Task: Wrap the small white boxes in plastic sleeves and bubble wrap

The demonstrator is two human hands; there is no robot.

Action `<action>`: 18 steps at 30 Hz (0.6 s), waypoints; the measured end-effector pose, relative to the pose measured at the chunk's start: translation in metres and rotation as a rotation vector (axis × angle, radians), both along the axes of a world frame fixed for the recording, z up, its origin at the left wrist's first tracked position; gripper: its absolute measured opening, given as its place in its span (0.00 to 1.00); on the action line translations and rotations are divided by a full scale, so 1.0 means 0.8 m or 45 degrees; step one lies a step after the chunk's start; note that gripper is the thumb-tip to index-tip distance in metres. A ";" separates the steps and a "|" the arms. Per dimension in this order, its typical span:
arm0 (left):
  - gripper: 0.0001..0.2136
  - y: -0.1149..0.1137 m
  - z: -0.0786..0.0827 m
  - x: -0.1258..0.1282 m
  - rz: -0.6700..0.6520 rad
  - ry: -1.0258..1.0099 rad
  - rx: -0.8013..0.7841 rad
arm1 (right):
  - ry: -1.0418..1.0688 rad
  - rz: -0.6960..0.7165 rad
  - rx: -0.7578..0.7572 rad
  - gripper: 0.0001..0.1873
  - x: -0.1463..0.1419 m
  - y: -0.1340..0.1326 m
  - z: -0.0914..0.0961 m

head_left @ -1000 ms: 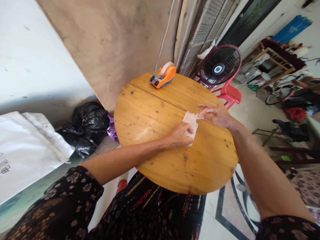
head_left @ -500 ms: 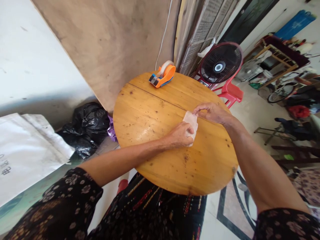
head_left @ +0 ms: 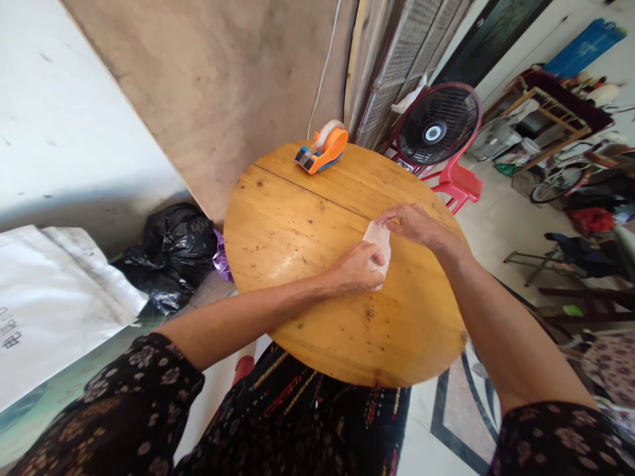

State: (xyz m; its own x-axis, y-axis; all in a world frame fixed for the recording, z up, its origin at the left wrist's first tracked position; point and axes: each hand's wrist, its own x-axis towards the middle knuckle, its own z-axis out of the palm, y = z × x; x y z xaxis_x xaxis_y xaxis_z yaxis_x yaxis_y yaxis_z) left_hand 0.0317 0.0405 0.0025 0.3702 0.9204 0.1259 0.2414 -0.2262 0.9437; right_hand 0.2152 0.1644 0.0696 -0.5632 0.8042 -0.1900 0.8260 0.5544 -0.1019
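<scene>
A small pale, translucent packet [head_left: 379, 242] lies on the round wooden table [head_left: 297, 231]. My left hand [head_left: 358, 268] is closed over its near end, pressing it to the tabletop. My right hand [head_left: 414, 224] pinches the packet's far right corner with thumb and fingertips. Both forearms reach in from the lower edge of the view, in dark floral sleeves.
An orange and blue tape dispenser [head_left: 322, 150] sits at the table's far edge by the wall. Behind the table stand a red fan [head_left: 436, 129] and a red plastic chair [head_left: 459, 185]. A black rubbish bag [head_left: 176, 248] and white sacks [head_left: 54, 291] lie on the floor to the left.
My right hand has slid left along the packet's far edge, its fingers closing tighter on the corner. My left hand has stayed pressed on the packet.
</scene>
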 end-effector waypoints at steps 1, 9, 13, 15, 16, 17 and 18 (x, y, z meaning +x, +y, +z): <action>0.10 0.000 0.000 0.000 0.000 0.001 -0.005 | 0.027 -0.022 -0.015 0.17 0.000 0.000 -0.001; 0.10 -0.001 0.005 -0.001 -0.002 0.002 -0.040 | 0.172 -0.102 -0.113 0.13 0.003 0.001 -0.008; 0.10 -0.002 0.006 -0.002 -0.008 0.010 -0.058 | 0.220 -0.102 -0.159 0.12 0.003 0.001 -0.007; 0.10 -0.002 0.007 -0.002 -0.012 0.016 -0.066 | 0.254 -0.115 -0.172 0.10 0.005 0.003 -0.008; 0.10 -0.002 0.008 -0.002 -0.011 0.016 -0.066 | 0.273 -0.125 -0.173 0.09 0.006 0.004 -0.009; 0.10 -0.003 0.008 -0.002 -0.010 0.014 -0.063 | 0.297 -0.130 -0.178 0.08 0.007 0.006 -0.011; 0.10 -0.003 0.007 -0.002 -0.009 0.011 -0.059 | 0.324 -0.131 -0.189 0.07 0.008 0.008 -0.013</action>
State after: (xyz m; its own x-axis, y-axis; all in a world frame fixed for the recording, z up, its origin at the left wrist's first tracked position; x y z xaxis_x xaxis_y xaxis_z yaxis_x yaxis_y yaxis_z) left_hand 0.0299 0.0385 0.0085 0.3774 0.9226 0.0797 0.2484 -0.1838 0.9510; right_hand 0.2219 0.1709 0.0595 -0.5249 0.8334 -0.1731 0.8147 0.4329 -0.3859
